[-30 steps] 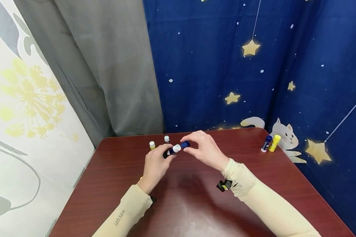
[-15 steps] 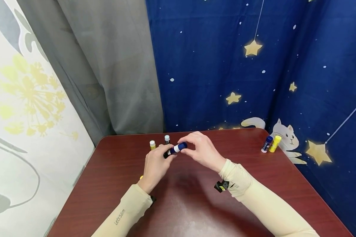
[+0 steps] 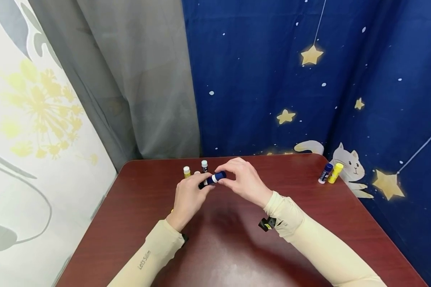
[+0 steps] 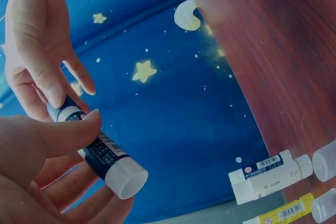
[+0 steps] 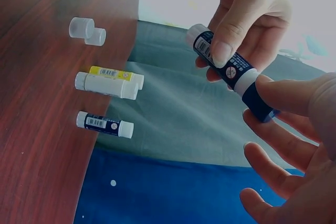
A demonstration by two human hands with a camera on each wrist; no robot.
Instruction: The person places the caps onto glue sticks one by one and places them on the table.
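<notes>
left hand (image 3: 189, 195) grips a glue stick (image 4: 107, 152), right hand (image 3: 249, 181) pinches its seemingly seated cap (image 5: 257, 102); two capped sticks (image 3: 325, 173) stand by the table's (image 3: 280, 179) far-right corner, three uncapped sticks (image 5: 107, 86) wait.

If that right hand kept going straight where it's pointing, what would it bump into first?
The navy tube: the right hand already pinches its blue end. Just past that, the left hand holding the tube seems next, though depth is hard to judge.

I see the left arm (image 3: 149, 251) and right arm (image 3: 323, 243) reaching forward and inward, the left hand (image 3: 189, 194) gripping, the right hand (image 3: 248, 181) close by, pinching between thumb (image 5: 286, 95) and fingers (image 5: 281, 136).
</notes>
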